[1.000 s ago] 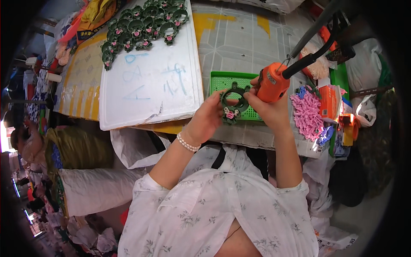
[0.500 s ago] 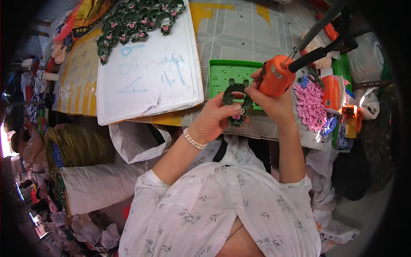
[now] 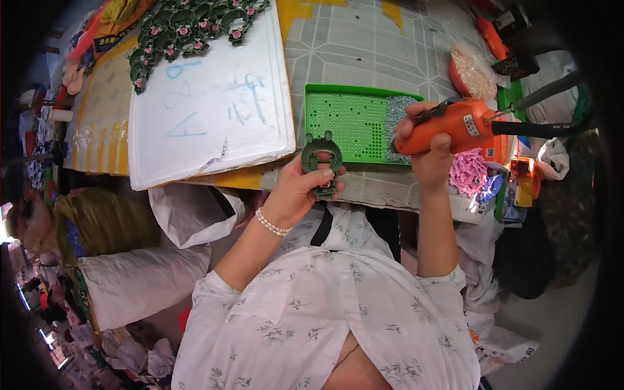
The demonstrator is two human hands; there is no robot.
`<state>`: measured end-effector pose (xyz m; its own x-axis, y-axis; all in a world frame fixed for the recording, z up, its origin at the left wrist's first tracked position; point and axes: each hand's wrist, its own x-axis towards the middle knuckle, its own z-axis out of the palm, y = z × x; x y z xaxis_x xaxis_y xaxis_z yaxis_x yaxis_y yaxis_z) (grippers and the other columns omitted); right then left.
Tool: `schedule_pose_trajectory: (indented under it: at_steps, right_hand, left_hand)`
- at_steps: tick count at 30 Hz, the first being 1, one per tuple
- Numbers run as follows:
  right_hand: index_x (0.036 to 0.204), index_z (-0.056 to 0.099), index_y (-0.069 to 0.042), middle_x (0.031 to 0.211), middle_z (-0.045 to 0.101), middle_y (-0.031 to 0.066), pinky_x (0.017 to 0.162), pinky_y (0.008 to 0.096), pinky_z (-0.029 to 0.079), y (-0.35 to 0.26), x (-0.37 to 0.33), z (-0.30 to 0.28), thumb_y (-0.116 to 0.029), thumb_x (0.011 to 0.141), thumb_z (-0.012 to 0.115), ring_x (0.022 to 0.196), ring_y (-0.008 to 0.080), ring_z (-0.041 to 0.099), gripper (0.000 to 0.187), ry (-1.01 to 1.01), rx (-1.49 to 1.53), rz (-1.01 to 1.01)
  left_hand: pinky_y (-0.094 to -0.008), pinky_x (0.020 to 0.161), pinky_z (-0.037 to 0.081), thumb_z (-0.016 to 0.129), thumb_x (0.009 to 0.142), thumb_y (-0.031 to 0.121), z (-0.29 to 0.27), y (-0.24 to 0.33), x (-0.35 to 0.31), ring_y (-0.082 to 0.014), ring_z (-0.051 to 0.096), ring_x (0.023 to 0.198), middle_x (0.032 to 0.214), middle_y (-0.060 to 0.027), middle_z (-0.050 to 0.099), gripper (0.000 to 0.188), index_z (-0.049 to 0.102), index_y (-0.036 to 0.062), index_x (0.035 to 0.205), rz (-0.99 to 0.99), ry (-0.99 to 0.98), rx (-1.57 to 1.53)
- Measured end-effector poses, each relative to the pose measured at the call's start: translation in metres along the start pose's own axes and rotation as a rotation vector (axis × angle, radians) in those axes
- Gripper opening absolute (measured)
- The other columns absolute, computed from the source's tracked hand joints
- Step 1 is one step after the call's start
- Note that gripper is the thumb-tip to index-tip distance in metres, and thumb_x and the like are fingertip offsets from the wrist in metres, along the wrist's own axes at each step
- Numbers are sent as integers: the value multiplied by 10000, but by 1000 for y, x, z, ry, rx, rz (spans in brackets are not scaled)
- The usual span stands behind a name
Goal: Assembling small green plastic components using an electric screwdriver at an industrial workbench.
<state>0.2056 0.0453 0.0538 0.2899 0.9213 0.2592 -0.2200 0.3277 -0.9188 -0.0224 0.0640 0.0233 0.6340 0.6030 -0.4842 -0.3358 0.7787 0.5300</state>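
My left hand (image 3: 290, 194) holds a dark green ring-shaped plastic part (image 3: 322, 144) with small round ears, its thumb pressed across the lower end. My right hand (image 3: 430, 162) is wrapped round an orange electric screwdriver (image 3: 455, 128), which has a black cord and a hanging hook at its back end. The screwdriver lies sideways over the right end of a green perforated tray (image 3: 341, 117), its tip toward the tray. Small grey pieces, seemingly screws, are heaped in that end of the tray (image 3: 399, 110). The green part is just in front of the tray's left corner.
Several green ring parts with pink flowers (image 3: 185, 31) cover the far end of a white foam board (image 3: 214, 123) at left. To the right lie pink plastic pieces (image 3: 468, 172), blue pieces (image 3: 491, 188) and a red bowl of pale bits (image 3: 469, 71). Sacks (image 3: 143, 286) stand at lower left.
The screwdriver has moved right, away from the green part, and tilted onto its side. My left hand keeps the part and has shifted slightly left. The screws in the tray now show.
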Motion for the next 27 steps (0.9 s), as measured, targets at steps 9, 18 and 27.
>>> schedule_pose_trajectory:
  at_steps: [9,18,27]
  right_hand:
    - [1046,493,1,769,544,60,613,276,448,21,3,4,-602,735,626,677,152,529,692,92,-48,-35]
    - [984,503,14,716,547,58,583,275,470,40,22,3,-510,792,618,630,141,544,570,141,-36,-118]
    - [964,500,10,697,548,48,575,278,480,51,27,5,-519,780,625,617,143,546,574,173,-20,-121]
  left_hand:
    - [-324,660,545,614,809,7,3,-6,-12,-228,645,860,1055,-120,599,380,496,92,1160,-56,-83,-20]
    - [-304,684,531,613,786,-51,5,-14,-9,-229,641,857,1030,-113,595,392,498,58,1144,-29,-65,-35]
    - [-305,684,530,601,798,-39,6,-15,-5,-232,641,864,1028,-108,599,357,506,60,1128,-34,-70,-49]
